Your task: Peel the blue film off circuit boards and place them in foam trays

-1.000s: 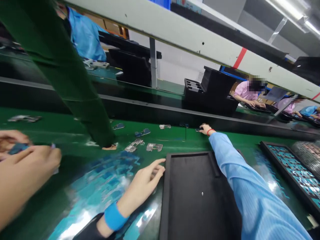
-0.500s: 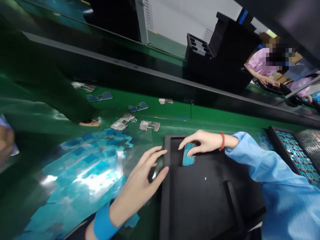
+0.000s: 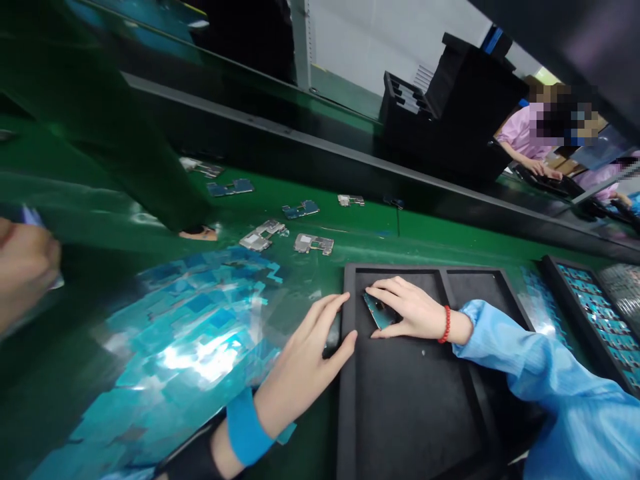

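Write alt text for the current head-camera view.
A person's right hand grips a circuit board at the far end of a black tray, the left hand open at its left edge. Loose boards lie beyond on the green table, teal pieces at left.

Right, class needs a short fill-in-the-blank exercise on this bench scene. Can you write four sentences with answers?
1. The person's own ____ hand holds a circuit board at the black tray.
2. The beaded bracelet on the board-holding hand is coloured ____.
3. The wide band by the other hand is coloured ____.
4. In the picture, the large spread of blue-green pieces lies to the ____ of the black tray.

Missing words: right; red; blue; left.
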Tool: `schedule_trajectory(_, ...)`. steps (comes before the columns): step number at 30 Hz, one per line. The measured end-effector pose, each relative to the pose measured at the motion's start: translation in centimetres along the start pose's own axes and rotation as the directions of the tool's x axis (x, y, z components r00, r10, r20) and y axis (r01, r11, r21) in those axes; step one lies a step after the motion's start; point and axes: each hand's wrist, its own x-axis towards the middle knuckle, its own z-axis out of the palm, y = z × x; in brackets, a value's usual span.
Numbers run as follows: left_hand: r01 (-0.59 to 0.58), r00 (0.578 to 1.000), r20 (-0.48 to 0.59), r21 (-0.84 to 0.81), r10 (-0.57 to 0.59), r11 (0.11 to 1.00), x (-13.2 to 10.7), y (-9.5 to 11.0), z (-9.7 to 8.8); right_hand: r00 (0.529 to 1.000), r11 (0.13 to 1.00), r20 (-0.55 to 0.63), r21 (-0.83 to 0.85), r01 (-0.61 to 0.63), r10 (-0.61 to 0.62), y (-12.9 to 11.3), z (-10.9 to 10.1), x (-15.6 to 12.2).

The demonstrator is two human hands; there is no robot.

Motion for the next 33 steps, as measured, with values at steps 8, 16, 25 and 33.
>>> schedule_trajectory(8,0.016,1.0,0.02,0.021,-0.017,1.0,-0.3,0.2,0.0,0.994,0.991,-0.092,0.127,-0.048,0.059,0.2,0.0,0.9)
schedule_trajectory(16,-0.001,1.0,-0.005,0.109,0.001,0.994,-0.5,-0.5,0.7,0.987,0.987,-0.146,0.134,0.089,-0.069,1.0,0.5,1.5)
schedule_trajectory(25,-0.049,0.996,-0.061,0.148,0.058,0.988,-0.7,-1.2,0.9,0.645,0.692,-0.335,0.028,-0.722,0.687,16.3,-6.8,9.3)
schedule_trajectory(33,-0.092,0.99,-0.094,0.14,0.106,0.986,-0.5,-1.4,1.0,0.661,0.699,-0.236,0.154,-0.698,0.712,18.0,-8.6,7.2)
